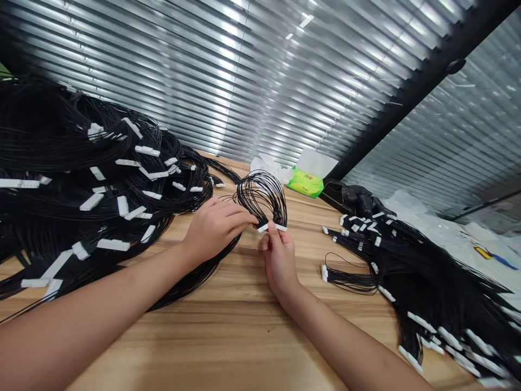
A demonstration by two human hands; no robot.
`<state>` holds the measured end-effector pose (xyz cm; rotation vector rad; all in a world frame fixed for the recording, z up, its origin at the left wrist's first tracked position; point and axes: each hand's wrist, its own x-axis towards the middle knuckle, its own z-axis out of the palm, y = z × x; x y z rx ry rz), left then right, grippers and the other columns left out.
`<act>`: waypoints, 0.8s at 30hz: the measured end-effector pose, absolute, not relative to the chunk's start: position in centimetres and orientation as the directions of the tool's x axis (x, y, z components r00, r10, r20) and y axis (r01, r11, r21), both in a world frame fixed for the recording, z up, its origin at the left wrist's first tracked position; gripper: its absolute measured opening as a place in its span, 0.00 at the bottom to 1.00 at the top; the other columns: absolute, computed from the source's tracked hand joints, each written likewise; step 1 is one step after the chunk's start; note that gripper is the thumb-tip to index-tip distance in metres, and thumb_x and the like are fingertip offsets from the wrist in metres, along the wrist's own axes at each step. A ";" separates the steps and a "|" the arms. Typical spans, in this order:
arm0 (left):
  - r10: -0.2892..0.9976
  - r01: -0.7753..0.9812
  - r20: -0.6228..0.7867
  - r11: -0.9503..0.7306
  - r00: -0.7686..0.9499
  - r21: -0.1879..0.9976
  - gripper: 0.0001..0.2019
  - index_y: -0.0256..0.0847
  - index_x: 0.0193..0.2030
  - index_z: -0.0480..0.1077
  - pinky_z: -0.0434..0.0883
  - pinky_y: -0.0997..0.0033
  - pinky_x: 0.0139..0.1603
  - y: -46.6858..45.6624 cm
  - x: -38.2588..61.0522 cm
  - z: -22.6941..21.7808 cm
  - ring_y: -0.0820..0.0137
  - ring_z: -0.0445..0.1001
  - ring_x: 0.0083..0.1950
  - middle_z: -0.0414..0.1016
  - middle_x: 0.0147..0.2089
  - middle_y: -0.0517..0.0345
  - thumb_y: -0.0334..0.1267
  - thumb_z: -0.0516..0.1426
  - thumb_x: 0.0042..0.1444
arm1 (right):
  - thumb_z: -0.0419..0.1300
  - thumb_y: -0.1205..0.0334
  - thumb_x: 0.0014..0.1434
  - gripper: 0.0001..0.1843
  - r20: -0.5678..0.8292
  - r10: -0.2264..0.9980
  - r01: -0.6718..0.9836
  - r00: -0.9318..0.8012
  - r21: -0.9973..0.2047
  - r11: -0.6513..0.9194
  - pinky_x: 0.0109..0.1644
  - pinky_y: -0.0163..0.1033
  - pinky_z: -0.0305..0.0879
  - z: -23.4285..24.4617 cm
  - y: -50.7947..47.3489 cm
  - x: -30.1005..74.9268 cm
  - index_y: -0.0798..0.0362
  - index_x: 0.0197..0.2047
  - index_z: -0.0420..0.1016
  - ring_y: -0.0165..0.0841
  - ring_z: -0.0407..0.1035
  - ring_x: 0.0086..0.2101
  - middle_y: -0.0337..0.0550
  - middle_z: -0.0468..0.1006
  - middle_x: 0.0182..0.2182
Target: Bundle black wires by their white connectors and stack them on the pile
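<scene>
Just left of the tissue pack (306, 184), the right hand (281, 258) pinches a white plug (280, 227) on looped wires (280, 201) the left hand (215, 224) touches, its grip hidden, the coil seemingly unfinished, with a big pile (44, 130) left and a smaller pile (423, 266) right of the pack.

The wood-grain tabletop (228, 342) bears a large left-hand heap of black cables (52, 146), a second cable heap (427, 271) at right, and a green packet (305, 183) toward the back.

Blk wire bundle (280, 196) curled in loop, wht connectors (281, 227) at near side.
</scene>
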<state>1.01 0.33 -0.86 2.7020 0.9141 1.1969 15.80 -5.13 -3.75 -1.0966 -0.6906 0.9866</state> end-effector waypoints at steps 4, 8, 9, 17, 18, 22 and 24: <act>0.443 0.502 0.670 -0.856 0.596 0.119 0.11 0.51 0.43 0.75 0.58 0.65 0.41 0.3 0.9 -0.8 0.71 0.74 0.40 0.79 0.41 0.63 0.36 0.51 0.63 | 0.62 0.44 0.50 0.19 -0.003 0.909 -0.297 0.418 -0.946 0.133 0.25 0.34 0.48 -3.7 -5.1 15.8 0.52 0.31 0.68 0.25 0.51 0.20 0.30 0.59 0.18; 0.439 0.506 0.651 -0.857 0.619 0.096 0.11 0.50 0.43 0.75 0.58 0.65 0.39 0.4 0.9 -0.8 0.71 0.74 0.41 0.79 0.41 0.62 0.36 0.51 0.63 | 0.63 0.45 0.49 0.18 -0.009 0.904 -0.314 0.427 -0.939 0.139 0.25 0.34 0.47 -3.7 -5.1 15.8 0.53 0.29 0.68 0.25 0.50 0.20 0.29 0.59 0.17; 0.442 0.507 0.649 -0.856 0.619 0.100 0.11 0.50 0.43 0.75 0.58 0.65 0.39 0.4 0.9 -0.8 0.71 0.74 0.41 0.79 0.42 0.62 0.36 0.51 0.63 | 0.63 0.46 0.50 0.18 -0.011 0.904 -0.319 0.428 -0.938 0.139 0.25 0.34 0.47 -3.7 -5.2 15.8 0.53 0.29 0.68 0.25 0.50 0.20 0.29 0.59 0.17; 0.484 0.502 0.641 -0.847 0.595 0.175 0.11 0.48 0.42 0.74 0.59 0.66 0.39 0.2 1.1 -0.7 0.71 0.75 0.41 0.79 0.42 0.63 0.36 0.51 0.62 | 0.64 0.46 0.50 0.18 -0.019 0.903 -0.342 0.429 -0.929 0.142 0.25 0.34 0.47 -3.6 -5.2 15.7 0.53 0.30 0.68 0.25 0.50 0.20 0.29 0.59 0.17; 0.491 0.500 0.636 -0.846 0.596 0.185 0.10 0.47 0.42 0.74 0.59 0.66 0.39 0.1 1.1 -0.7 0.71 0.75 0.41 0.79 0.42 0.63 0.35 0.51 0.61 | 0.64 0.46 0.49 0.18 -0.021 0.904 -0.340 0.428 -0.930 0.140 0.25 0.34 0.47 -3.6 -5.2 15.7 0.53 0.30 0.69 0.25 0.50 0.20 0.29 0.59 0.17; 0.525 0.511 0.599 -0.833 0.605 0.213 0.10 0.45 0.41 0.73 0.61 0.67 0.38 0.0 1.3 -0.5 0.70 0.73 0.38 0.78 0.39 0.62 0.36 0.50 0.60 | 0.64 0.46 0.49 0.18 -0.011 0.911 -0.284 0.412 -0.952 0.117 0.24 0.34 0.47 -3.9 -5.2 15.8 0.53 0.27 0.67 0.25 0.50 0.19 0.29 0.60 0.15; 0.540 0.534 0.575 -0.821 0.614 0.201 0.11 0.44 0.39 0.72 0.61 0.66 0.38 0.0 1.3 -0.4 0.69 0.72 0.37 0.77 0.38 0.61 0.37 0.49 0.62 | 0.63 0.45 0.49 0.19 -0.001 0.915 -0.238 0.404 -0.966 0.105 0.24 0.34 0.47 -3.9 -5.2 15.7 0.53 0.26 0.67 0.25 0.51 0.19 0.29 0.60 0.14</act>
